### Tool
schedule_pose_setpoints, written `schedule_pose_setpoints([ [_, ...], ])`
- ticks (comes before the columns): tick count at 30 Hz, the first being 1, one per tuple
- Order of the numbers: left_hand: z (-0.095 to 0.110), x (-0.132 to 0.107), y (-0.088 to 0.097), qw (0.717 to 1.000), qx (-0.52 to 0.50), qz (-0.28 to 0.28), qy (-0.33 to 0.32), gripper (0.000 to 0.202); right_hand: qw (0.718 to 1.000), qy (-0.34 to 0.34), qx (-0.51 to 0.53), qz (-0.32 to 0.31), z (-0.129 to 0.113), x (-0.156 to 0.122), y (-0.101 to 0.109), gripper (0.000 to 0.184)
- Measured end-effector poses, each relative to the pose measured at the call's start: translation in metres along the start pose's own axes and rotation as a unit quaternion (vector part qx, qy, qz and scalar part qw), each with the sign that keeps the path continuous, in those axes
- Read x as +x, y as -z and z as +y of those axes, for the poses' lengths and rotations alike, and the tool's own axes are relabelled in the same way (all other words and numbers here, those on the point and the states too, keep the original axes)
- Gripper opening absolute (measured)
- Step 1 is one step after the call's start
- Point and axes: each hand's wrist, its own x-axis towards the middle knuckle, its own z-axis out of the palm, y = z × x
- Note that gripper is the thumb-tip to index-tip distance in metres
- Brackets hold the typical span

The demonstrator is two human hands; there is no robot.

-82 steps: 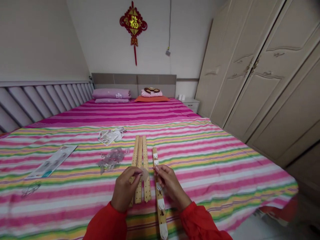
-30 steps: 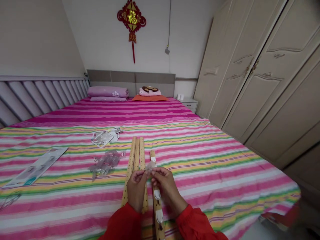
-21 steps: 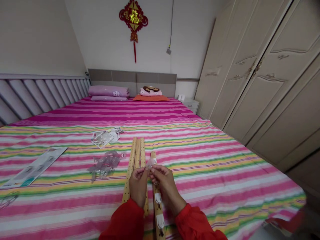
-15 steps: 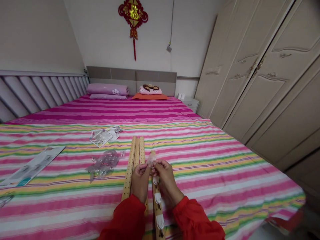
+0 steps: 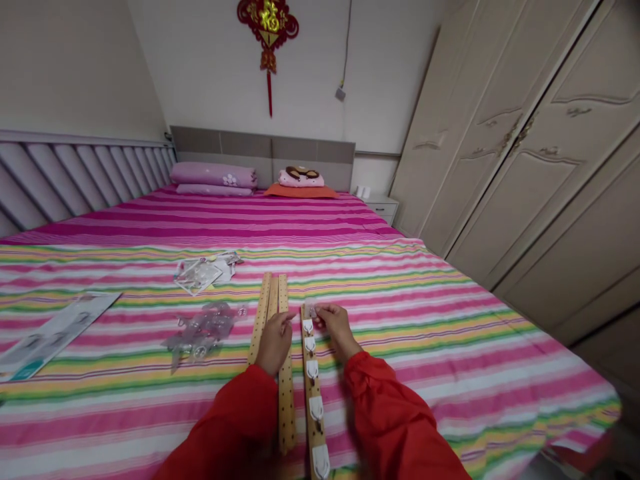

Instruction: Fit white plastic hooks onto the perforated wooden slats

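A perforated wooden strip (image 5: 316,430) lies lengthwise before me, with several white hooks (image 5: 312,369) in a row along it. At its far end my right hand (image 5: 337,330) pinches a small clear plastic piece (image 5: 311,309), which looks like a transparent hook; its details are blurred. My left hand (image 5: 275,343) hovers over the neighbouring wooden strips (image 5: 286,400), its index finger stretched towards the hook strip and nothing visible in it. Left of that hand lies a heap of clear hooks (image 5: 205,330) on the striped sheet (image 5: 440,373).
Opened packaging (image 5: 203,273) rests beyond the clear heap. A long hook package (image 5: 60,333) lies at the far left. Folded bedding (image 5: 215,175) sits by the headboard (image 5: 310,157), and a wardrobe (image 5: 525,187) stands along the right side.
My hands have moved apart: the left has drawn back to the left, while the right keeps the clear piece at the strip's far end. More white hooks now show.
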Motion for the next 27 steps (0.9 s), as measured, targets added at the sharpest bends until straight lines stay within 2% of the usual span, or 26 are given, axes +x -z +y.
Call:
schedule_pose_setpoints([
  [3,-0.005,0.003,-0.004,0.991,0.108,-0.020,-0.079,0.034,1.000,-0.002,0.003,0.003,0.010,0.008,-0.002,0.018],
  [6,-0.005,0.004,-0.006,0.975,0.190,-0.046,-0.108,0.041,1.000,-0.006,0.006,0.005,0.017,0.013,-0.003,0.019],
  [14,0.004,0.005,-0.010,0.931,0.343,-0.113,-0.057,0.053,1.000,-0.014,-0.002,0.014,0.027,0.018,-0.002,0.018],
  [20,0.010,0.004,-0.013,0.913,0.387,-0.119,-0.045,0.055,1.000,-0.016,-0.013,0.009,0.029,0.019,-0.002,0.014],
  [27,0.012,0.002,-0.016,0.905,0.409,-0.107,-0.044,0.056,0.999,-0.021,-0.025,-0.001,0.027,0.018,-0.003,0.010],
])
